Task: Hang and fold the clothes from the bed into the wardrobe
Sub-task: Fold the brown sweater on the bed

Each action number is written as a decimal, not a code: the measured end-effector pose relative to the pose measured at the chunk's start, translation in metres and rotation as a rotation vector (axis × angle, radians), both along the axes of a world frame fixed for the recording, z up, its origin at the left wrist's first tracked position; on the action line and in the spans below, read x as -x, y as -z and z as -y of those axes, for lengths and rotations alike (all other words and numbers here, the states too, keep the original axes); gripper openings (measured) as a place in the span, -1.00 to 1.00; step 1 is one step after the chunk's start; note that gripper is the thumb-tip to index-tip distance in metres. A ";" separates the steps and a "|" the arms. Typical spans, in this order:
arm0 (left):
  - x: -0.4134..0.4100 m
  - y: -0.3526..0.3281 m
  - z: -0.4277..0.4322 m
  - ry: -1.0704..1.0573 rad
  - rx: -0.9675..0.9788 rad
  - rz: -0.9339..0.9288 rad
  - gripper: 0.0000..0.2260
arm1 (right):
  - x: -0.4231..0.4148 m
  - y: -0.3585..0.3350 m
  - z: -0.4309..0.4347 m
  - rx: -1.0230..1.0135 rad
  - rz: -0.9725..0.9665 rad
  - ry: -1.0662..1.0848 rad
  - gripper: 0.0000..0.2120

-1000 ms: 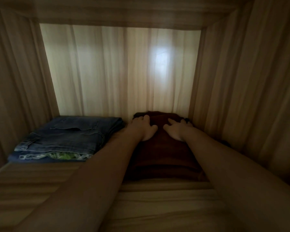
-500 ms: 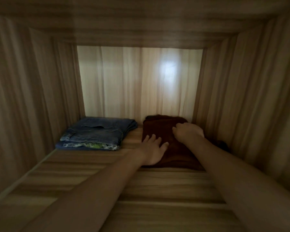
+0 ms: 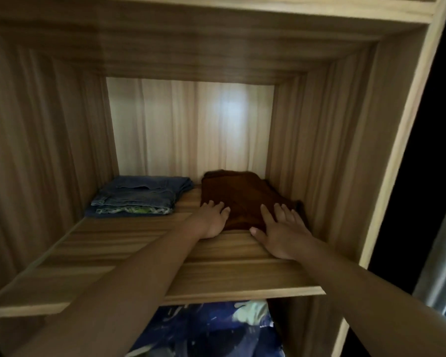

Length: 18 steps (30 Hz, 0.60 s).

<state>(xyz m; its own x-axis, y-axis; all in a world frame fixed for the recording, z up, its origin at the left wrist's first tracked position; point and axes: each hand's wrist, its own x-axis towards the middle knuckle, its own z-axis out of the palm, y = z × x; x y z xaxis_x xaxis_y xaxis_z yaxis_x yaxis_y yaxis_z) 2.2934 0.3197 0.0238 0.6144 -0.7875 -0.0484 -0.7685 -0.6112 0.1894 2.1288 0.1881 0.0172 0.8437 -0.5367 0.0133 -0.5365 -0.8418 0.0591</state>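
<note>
So we're at the wardrobe [image 3: 402, 124], looking into the upper compartment, and we can see a lot more of it than a second ago, when our view was right inside it. On the shelf [image 3: 139, 243], the folded jeans [image 3: 144, 194] sit back left on a small stack. Just beside them, back right near the side wall, lies the folded brown garment [image 3: 242, 197]. Some blue patterned fabric [image 3: 204, 328] shows in the space underneath.

A second ago both hands were deep in, on the far part of the brown piece. Now they've slid back to its near edge. Our left hand [image 3: 211, 220] lies flat with relaxed fingers on the front left corner. Our right hand [image 3: 281, 233] is spread, fingertips on the cloth, palm on bare board. Neither is gripping anything.

Looks to us like this one's put away, so it's probably back to the bed next.
</note>
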 end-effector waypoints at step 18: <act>0.136 0.025 -0.217 0.020 0.293 0.061 -0.73 | 0.119 0.006 -0.083 -0.012 0.210 -0.340 -0.65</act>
<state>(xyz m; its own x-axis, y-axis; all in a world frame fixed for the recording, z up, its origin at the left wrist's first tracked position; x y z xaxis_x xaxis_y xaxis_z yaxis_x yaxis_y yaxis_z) 2.1572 0.5368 -0.0016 0.5932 -0.7746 0.2194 -0.7953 -0.5217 0.3087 2.0093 0.2710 0.0108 0.9528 -0.2280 0.2003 -0.2261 -0.9736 -0.0330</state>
